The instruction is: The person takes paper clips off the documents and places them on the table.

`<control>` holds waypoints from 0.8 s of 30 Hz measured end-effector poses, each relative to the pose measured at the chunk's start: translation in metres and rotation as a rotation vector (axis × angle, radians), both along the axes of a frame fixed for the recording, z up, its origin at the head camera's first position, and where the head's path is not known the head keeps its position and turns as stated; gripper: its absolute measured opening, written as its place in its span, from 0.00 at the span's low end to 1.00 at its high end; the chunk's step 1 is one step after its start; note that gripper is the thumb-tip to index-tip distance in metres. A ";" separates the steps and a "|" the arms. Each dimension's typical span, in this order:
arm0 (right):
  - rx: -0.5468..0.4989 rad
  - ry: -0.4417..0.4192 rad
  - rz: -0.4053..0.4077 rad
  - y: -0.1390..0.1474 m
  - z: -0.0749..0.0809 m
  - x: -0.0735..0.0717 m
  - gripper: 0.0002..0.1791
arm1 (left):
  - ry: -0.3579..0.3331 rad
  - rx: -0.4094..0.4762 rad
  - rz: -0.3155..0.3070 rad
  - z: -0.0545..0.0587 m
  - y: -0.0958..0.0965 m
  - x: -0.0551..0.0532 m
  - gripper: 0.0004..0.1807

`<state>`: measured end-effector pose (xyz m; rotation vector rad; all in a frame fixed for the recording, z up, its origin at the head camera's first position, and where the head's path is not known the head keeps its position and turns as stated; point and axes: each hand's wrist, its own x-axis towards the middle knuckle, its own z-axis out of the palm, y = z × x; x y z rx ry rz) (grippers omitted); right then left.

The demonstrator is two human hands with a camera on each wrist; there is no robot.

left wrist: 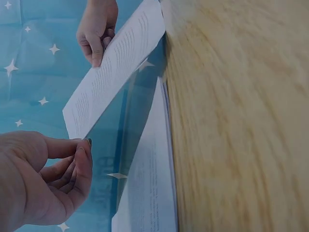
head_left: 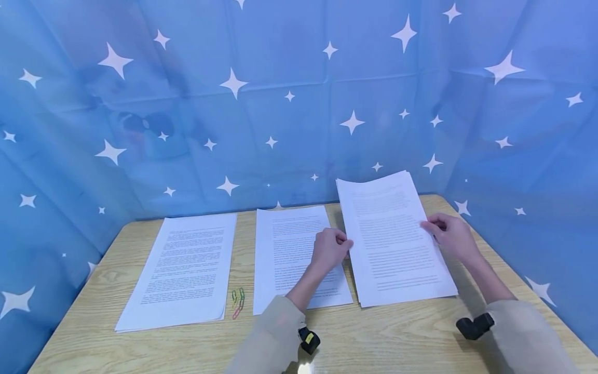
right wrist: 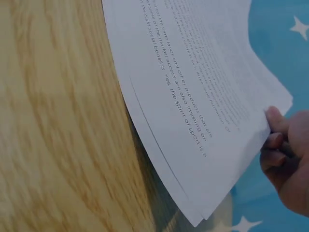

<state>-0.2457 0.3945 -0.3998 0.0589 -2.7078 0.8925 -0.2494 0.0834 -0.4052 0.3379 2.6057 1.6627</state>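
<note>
A stack of printed paper sheets (head_left: 392, 239) is held tilted up off the table at the right. My left hand (head_left: 330, 249) pinches its left edge between thumb and fingers. On the opposite edge, my right hand (head_left: 450, 236) grips with the thumb in front. The right wrist view shows the sheets (right wrist: 193, 106) slightly fanned at a lower corner, with the right hand (right wrist: 289, 159) at the side edge. In the left wrist view the left hand (left wrist: 53, 179) pinches a corner area of the raised sheets (left wrist: 111, 67).
A second stack of printed sheets (head_left: 291, 249) lies mid-table, partly under my left arm. Another stack (head_left: 187, 270) lies to the left. Between them are several coloured paper clips (head_left: 238, 302). A blue star-patterned curtain (head_left: 280, 104) hangs behind the wooden table (head_left: 374, 337).
</note>
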 end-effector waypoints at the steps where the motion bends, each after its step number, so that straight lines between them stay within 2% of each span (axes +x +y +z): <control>1: 0.014 -0.004 -0.007 0.002 -0.001 -0.001 0.19 | -0.020 -0.007 0.009 -0.001 0.003 -0.002 0.05; 6: 0.052 -0.045 -0.035 0.010 -0.008 -0.005 0.19 | -0.089 -0.027 0.034 -0.006 0.014 -0.008 0.05; 17: 0.089 -0.149 -0.042 0.022 -0.018 -0.018 0.19 | -0.212 0.028 0.045 -0.011 0.031 -0.011 0.05; 24: 0.085 -0.201 -0.080 0.027 -0.024 -0.022 0.20 | -0.235 0.016 0.026 -0.015 0.034 -0.013 0.05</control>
